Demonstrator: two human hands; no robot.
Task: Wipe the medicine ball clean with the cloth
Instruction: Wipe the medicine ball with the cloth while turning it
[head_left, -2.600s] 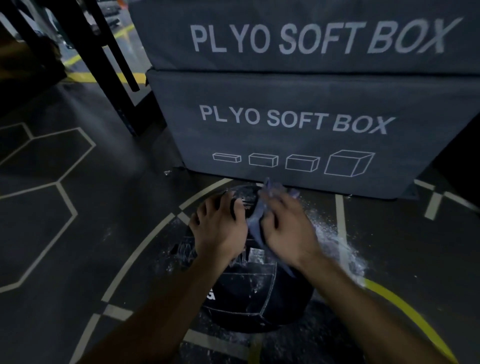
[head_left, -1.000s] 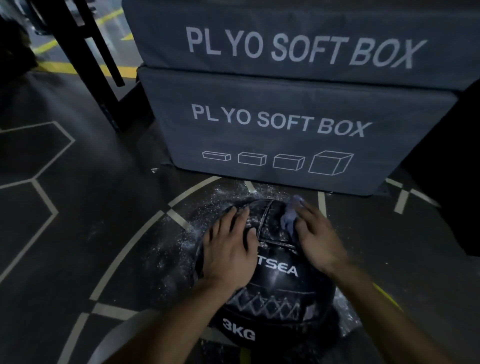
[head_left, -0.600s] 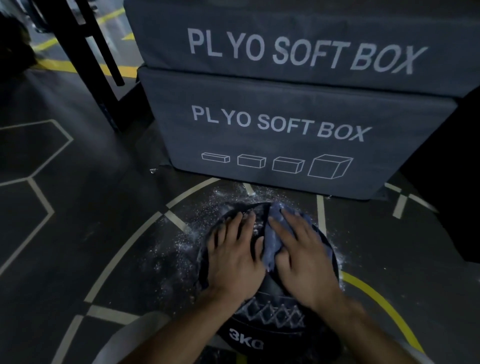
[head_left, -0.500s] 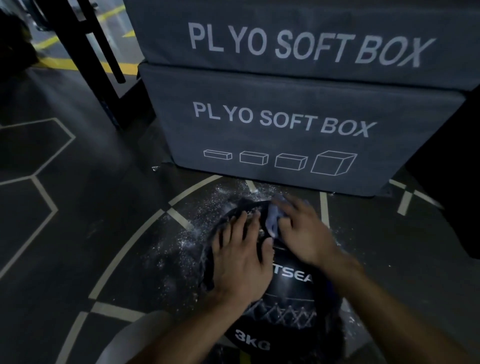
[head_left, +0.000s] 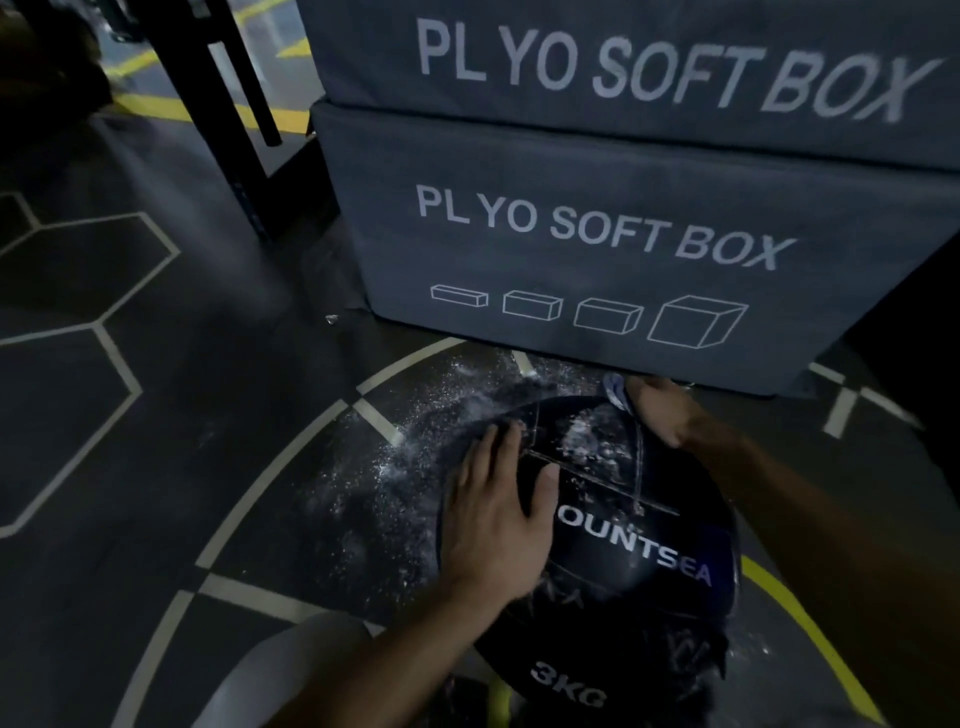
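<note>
While left hand lies flat on medicine ball — right hand grips cloth (far side) | fingers hidden

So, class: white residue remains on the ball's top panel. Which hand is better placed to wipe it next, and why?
The right hand. It already holds the cloth at the far edge of the medicine ball, right beside the white residue. The left hand lies flat on the ball, steadying it, with no cloth.
</note>
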